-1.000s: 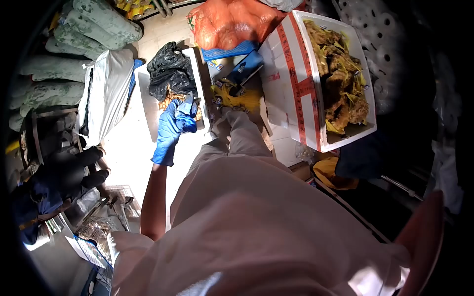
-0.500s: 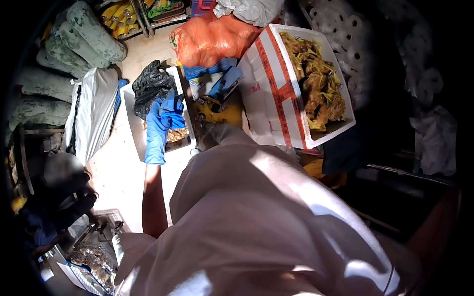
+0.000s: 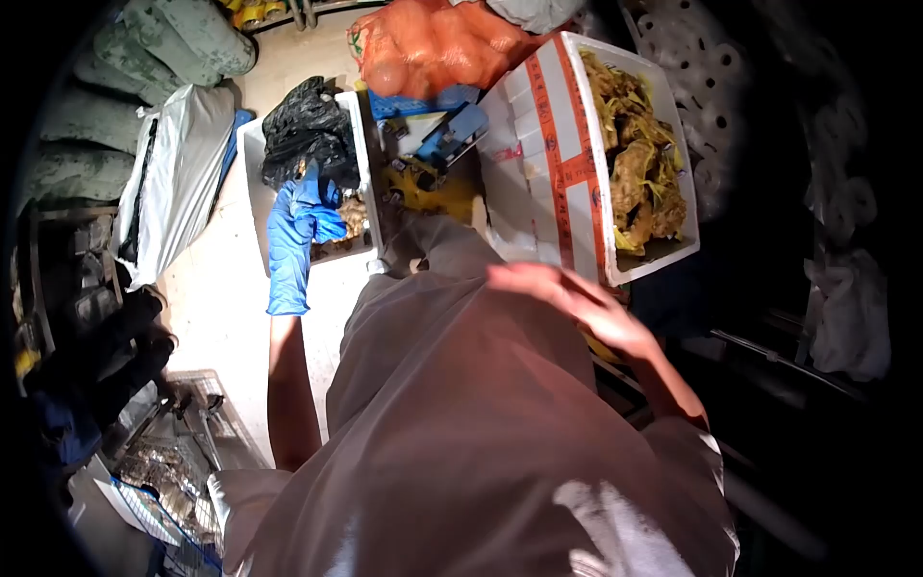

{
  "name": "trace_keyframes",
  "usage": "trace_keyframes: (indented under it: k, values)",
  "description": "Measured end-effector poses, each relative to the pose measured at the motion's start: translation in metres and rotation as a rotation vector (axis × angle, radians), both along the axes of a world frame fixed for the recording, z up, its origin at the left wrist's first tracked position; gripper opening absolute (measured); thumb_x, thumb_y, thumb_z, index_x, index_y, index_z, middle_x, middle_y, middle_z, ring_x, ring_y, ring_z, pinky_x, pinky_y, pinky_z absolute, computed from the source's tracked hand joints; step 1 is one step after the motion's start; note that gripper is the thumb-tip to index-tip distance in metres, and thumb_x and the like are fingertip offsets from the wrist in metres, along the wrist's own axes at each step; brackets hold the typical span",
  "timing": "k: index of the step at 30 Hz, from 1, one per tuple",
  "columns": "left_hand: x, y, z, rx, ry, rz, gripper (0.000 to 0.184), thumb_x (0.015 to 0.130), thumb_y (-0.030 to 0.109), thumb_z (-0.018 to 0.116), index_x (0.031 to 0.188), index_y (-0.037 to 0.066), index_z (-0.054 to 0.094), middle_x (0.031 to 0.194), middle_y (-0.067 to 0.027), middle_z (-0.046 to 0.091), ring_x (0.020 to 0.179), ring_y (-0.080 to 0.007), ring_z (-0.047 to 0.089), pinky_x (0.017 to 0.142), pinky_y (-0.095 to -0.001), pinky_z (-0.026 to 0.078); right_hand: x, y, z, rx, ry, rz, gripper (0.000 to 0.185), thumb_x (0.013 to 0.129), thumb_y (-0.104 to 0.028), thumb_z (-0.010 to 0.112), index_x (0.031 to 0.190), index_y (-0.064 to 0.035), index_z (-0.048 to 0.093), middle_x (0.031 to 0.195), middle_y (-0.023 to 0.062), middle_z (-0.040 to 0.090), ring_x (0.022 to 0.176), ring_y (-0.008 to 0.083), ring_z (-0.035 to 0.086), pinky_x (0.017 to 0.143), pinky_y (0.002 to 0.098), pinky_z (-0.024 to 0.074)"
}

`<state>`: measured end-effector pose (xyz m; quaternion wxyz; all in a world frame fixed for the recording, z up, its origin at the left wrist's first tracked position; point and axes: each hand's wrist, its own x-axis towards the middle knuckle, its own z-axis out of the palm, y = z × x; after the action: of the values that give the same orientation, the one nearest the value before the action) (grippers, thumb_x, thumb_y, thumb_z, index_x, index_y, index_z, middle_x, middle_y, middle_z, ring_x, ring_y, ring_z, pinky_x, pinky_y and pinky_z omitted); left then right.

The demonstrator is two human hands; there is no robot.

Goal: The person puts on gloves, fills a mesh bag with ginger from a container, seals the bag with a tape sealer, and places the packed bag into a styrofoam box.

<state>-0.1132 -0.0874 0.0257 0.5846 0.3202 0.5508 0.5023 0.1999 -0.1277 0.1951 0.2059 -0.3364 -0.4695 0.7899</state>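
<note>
My left hand (image 3: 292, 216), in a blue glove, is over the near part of a white foam box (image 3: 371, 231). Its fingers are closed on a crumpled bright-blue piece that looks like a second glove (image 3: 329, 226). A black plastic bag (image 3: 306, 130) fills the far part of that box, just beyond my fingertips. Small pale-brown lumps (image 3: 354, 219) show beside my hand; their kind is unclear. Bare and blurred by motion, my right hand (image 3: 577, 303) is over the right side of my pale clothing, fingers stretched out, with nothing visible in it.
A tilted white foam box with red tape (image 3: 567, 178) holds brown pieces in yellow bags (image 3: 639, 159). Behind are an orange net sack (image 3: 437, 48) and a blue carton (image 3: 457, 135). Long green melons (image 3: 197, 38) and a silver-white bag (image 3: 183, 183) lie left, above a wire basket (image 3: 178, 471).
My right hand has come into view from the right, over my clothing. My left hand is still at the box with the blue piece. The whole view has shifted slightly.
</note>
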Motion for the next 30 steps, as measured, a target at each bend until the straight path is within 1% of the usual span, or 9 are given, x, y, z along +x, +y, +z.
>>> trace_keyframes:
  k: [2,5,6,7,9,13,15,16,30]
  values:
    - [-0.002,-0.002,0.001,-0.005,0.011,0.001,0.021,0.086,0.013,0.037,0.096,-0.001,0.048,0.067,-0.0072,0.054,0.046,-0.0089,0.044,0.042,-0.0206,0.037,-0.014,-0.020,-0.007,0.193,-0.050,0.430,0.041,0.084,-0.016,0.047,0.124,-0.0080,0.041,0.131,0.0105,0.037,0.122,0.0215,0.033,0.103,0.0363,0.0203]
    - [-0.004,-0.004,0.000,-0.009,0.016,0.010,0.020,0.086,0.012,0.037,0.096,-0.001,0.048,0.067,-0.0071,0.054,0.047,-0.0088,0.045,0.042,-0.0205,0.037,-0.012,-0.010,-0.061,0.698,-0.461,0.194,0.028,0.082,-0.006,0.051,0.110,-0.0049,0.051,0.102,0.0115,0.054,0.100,0.0219,0.049,0.088,0.0304,0.0386]
    - [-0.005,-0.005,-0.001,-0.015,0.017,0.011,0.020,0.086,0.012,0.037,0.096,-0.001,0.048,0.067,-0.0071,0.054,0.047,-0.0088,0.045,0.042,-0.0204,0.037,-0.001,-0.002,-0.060,0.165,-0.634,0.156,0.023,0.082,-0.005,0.051,0.105,-0.0026,0.053,0.098,0.0115,0.056,0.090,0.0201,0.055,0.079,0.0278,0.0434]
    - [-0.006,-0.005,-0.001,-0.015,0.019,0.017,0.020,0.086,0.012,0.037,0.097,-0.001,0.048,0.067,-0.0070,0.054,0.047,-0.0087,0.045,0.042,-0.0204,0.037,0.003,0.019,-0.044,0.596,-0.696,0.374,0.027,0.083,-0.009,0.052,0.108,-0.0001,0.050,0.096,0.0091,0.057,0.084,0.0162,0.057,0.073,0.0254,0.0461]
    - [-0.006,-0.007,0.000,-0.013,0.029,0.021,0.020,0.085,0.011,0.037,0.097,-0.001,0.048,0.068,-0.0070,0.054,0.047,-0.0087,0.045,0.042,-0.0203,0.037,-0.033,0.022,0.037,0.317,-0.074,0.060,0.038,0.082,-0.017,0.054,0.116,-0.0014,0.045,0.102,0.0091,0.056,0.085,0.0174,0.056,0.076,0.0272,0.0456]
    - [-0.004,-0.003,0.002,-0.008,0.037,0.026,0.020,0.085,0.010,0.037,0.097,-0.001,0.048,0.068,-0.0069,0.054,0.047,-0.0085,0.045,0.042,-0.0202,0.038,-0.040,-0.016,0.088,0.181,0.550,0.479,0.050,0.082,-0.031,0.052,0.122,-0.0032,0.040,0.120,0.0117,0.046,0.105,0.0259,0.049,0.091,0.0364,0.0382]
    - [-0.004,-0.004,0.005,-0.002,0.039,0.027,0.019,0.085,0.009,0.037,0.097,-0.001,0.048,0.068,-0.0069,0.054,0.048,-0.0084,0.045,0.042,-0.0201,0.038,-0.038,-0.009,0.123,0.687,0.251,0.602,0.039,0.079,-0.032,0.056,0.111,-0.0174,0.038,0.090,0.0086,0.052,0.076,0.0202,0.053,0.070,0.0416,0.0413]
    - [-0.002,-0.002,0.005,0.002,0.042,0.030,0.019,0.085,0.009,0.037,0.097,-0.001,0.048,0.068,-0.0069,0.054,0.048,-0.0084,0.045,0.043,-0.0201,0.038,-0.037,-0.029,0.127,0.847,0.252,0.378,0.023,0.074,-0.023,0.055,0.086,-0.0151,0.038,0.080,0.0066,0.049,0.069,0.0185,0.051,0.058,0.0339,0.0408]
    - [0.023,0.002,0.012,0.015,0.025,0.050,0.019,0.083,0.004,0.037,0.098,-0.001,0.048,0.070,-0.0066,0.054,0.049,-0.0079,0.045,0.043,-0.0196,0.038,-0.040,0.044,0.065,1.480,-0.738,0.531,0.019,0.070,-0.011,0.057,0.088,-0.0040,0.057,0.089,0.0107,0.058,0.086,0.0274,0.054,0.081,0.0359,0.0420]
